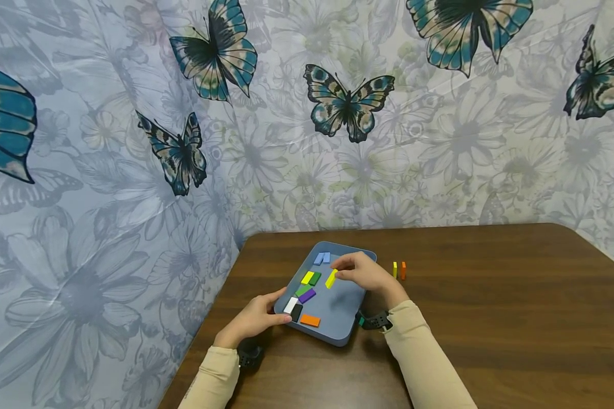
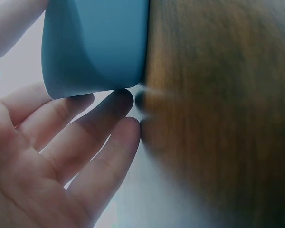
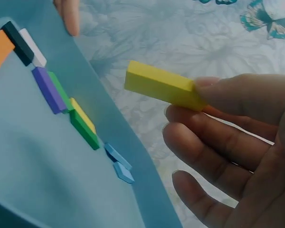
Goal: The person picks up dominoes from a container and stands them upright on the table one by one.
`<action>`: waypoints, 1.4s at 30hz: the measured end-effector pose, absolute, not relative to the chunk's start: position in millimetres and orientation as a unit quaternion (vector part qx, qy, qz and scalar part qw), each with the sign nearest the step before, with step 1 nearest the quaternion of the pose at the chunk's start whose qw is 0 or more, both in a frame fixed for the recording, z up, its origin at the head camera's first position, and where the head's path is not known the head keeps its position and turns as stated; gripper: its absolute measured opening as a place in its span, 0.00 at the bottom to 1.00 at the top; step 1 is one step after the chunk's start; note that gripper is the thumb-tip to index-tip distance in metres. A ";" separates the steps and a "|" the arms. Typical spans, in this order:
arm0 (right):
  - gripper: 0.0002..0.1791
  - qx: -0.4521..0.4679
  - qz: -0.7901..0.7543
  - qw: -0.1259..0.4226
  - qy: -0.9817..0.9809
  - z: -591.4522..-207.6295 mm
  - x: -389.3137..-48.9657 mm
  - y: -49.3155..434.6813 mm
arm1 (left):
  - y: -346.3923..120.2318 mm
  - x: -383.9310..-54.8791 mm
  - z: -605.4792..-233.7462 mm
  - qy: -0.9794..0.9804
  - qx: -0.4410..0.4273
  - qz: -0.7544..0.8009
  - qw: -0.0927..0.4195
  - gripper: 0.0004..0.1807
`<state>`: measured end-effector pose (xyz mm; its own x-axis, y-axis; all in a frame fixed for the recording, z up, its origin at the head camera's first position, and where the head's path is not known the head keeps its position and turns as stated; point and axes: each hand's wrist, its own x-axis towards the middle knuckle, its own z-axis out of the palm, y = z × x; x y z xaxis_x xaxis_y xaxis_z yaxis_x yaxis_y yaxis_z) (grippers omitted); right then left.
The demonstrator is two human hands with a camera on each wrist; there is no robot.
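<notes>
Between thumb and fingertips my right hand [image 1: 364, 273] pinches a yellow block [image 3: 159, 85], holding it over the blue tray [image 1: 337, 324]. My left hand [image 1: 256, 318] grips the tray's near left corner; the left wrist view has its fingertips against the outer wall [image 2: 99, 47]. Along the tray's left side lie two light-blue blocks [image 1: 323, 258], a yellow block [image 1: 307, 278] beside a dark green block [image 1: 315, 279], a light green block [image 1: 303, 290] beside a purple block [image 1: 307, 296], and a white block [image 1: 290, 305] beside a black block [image 1: 297, 313]. An orange block [image 1: 310, 321] lies at the near end.
Right of the tray, a thin yellow block [image 1: 395, 269] and an orange block [image 1: 403, 270] stand on the brown wooden table [image 1: 491, 318]. Behind the table hangs a wall covering with butterflies [image 1: 349, 105]. Both wrists wear dark straps [image 1: 374, 321].
</notes>
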<state>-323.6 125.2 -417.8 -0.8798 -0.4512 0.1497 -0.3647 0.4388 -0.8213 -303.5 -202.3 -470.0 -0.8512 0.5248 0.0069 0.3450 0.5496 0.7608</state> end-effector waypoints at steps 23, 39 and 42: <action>0.16 -0.206 -0.537 -0.017 0.817 -408.9 -311.8 160.1 | -208.7 -301.3 -470.7 0.865 0.252 0.417 0.122 0.46; 0.16 -0.155 -0.535 -0.062 0.828 -398.1 -297.2 184.3 | -212.5 -302.6 -472.2 0.857 0.260 0.425 0.127 0.45; 0.16 -0.148 -0.534 -0.079 0.829 -396.7 -294.0 189.7 | -212.9 -303.1 -471.5 0.856 0.262 0.426 0.127 0.45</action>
